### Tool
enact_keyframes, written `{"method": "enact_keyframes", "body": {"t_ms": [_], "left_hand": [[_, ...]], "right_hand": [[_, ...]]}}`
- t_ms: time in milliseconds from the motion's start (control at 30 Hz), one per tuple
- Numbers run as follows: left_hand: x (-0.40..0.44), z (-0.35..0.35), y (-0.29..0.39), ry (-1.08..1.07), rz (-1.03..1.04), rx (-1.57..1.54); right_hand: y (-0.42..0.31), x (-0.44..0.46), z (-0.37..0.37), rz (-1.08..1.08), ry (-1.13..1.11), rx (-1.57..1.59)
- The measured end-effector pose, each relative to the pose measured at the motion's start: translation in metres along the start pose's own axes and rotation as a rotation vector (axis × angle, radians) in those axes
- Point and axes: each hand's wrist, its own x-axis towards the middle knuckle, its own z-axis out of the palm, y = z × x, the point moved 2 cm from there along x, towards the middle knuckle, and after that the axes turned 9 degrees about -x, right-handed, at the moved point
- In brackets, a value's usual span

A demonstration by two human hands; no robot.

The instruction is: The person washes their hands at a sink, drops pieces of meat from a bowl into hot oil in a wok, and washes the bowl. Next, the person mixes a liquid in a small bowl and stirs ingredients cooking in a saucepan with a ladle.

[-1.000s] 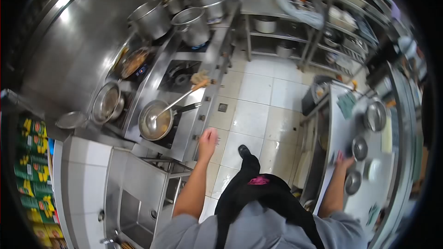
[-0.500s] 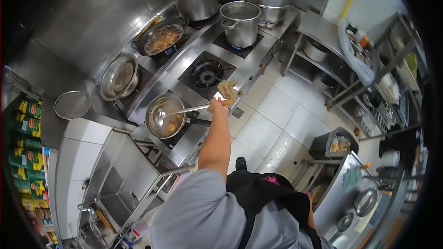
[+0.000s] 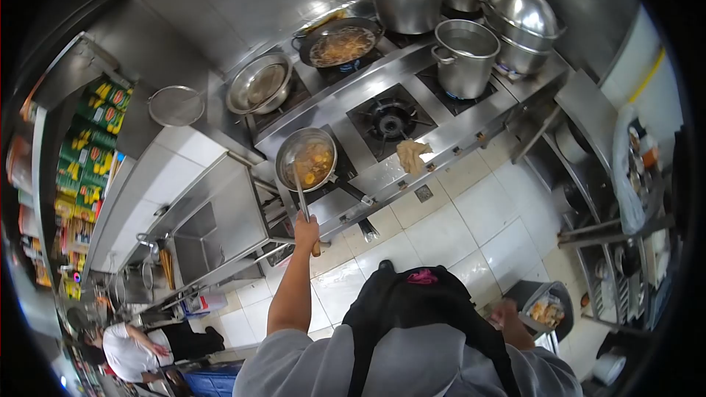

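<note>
The ladle (image 3: pixel 300 192) is slanting down into the pan (image 3: pixel 293 144), its head sitting among the food at the pan's left side. The left hand (image 3: pixel 306 231) is holding it near the lower end, the fingers wrapping around the handle and a wooden tip showing beneath the fist. Inside the pan, orange-yellow pieces of food (image 3: pixel 318 165) are lying in brownish liquid. The pan is resting on a front burner of the stove (image 3: pixel 460 126), its dark handle pointing toward the front edge. The right hand (image 3: pixel 504 312) is hanging low at the person's side, near a grey bin (image 3: pixel 526 290) that is holding scraps; the hand is blurring, so I cannot tell how its fingers are set.

Just beside the pan, an uncovered burner (image 3: pixel 391 121) is standing bare, and a crumpled tan cloth (image 3: pixel 413 156) is lying at the stove's front edge. Behind, a metal bowl (image 3: pixel 239 92) is holding a round strainer (image 3: pixel 266 82), and a dark wok (image 3: pixel 305 43) is sitting over a blue flame with brown food frying. Farther right, a tall pot (image 3: pixel 467 66) and a dome-lidded steamer (image 3: pixel 522 18) are standing. A sink (image 3: pixel 198 235) is sitting to the left, and another person (image 3: pixel 136 349) in a white top is standing well apart.
</note>
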Motion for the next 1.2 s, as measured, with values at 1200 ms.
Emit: {"method": "enact_keyframes", "body": {"t_ms": [1200], "left_hand": [[0.034,-0.053,-0.088,-0.248,-0.253,-0.791]], "right_hand": [[-0.245,-0.25,0.608,-0.455,-0.632,-0.505]]}}
